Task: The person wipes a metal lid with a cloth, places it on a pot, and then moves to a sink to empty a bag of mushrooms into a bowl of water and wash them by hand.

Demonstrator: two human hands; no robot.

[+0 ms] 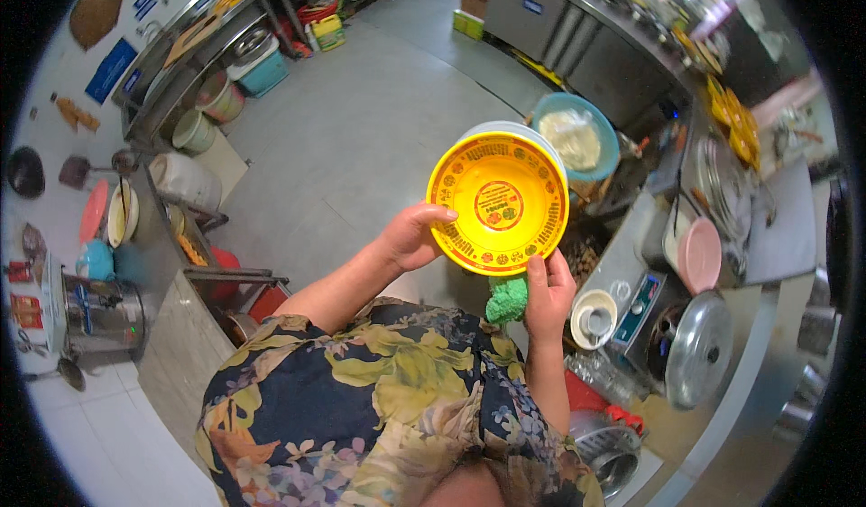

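A round yellow bowl (467,189) with a printed red-and-dark rim pattern is held up in front of me, its inside facing the camera. Another pale rim shows just behind it at the top. My left hand (414,238) grips its lower left edge, thumb over the rim. At the lower right edge, my right hand (551,294) holds the bowl with its thumb against the rim. A bunched green cloth (506,299) hangs beside the right hand, under the bowl; whether the hand holds it is hard to tell.
A blue basin (609,128) with pale contents stands beyond the bowl. On the right counter are a pink basin (700,256), a cream bowl (577,324), a digital scale (636,311) and a metal lid (700,351). A marble-look cabinet (186,331) stands at left, near buckets and shelves.
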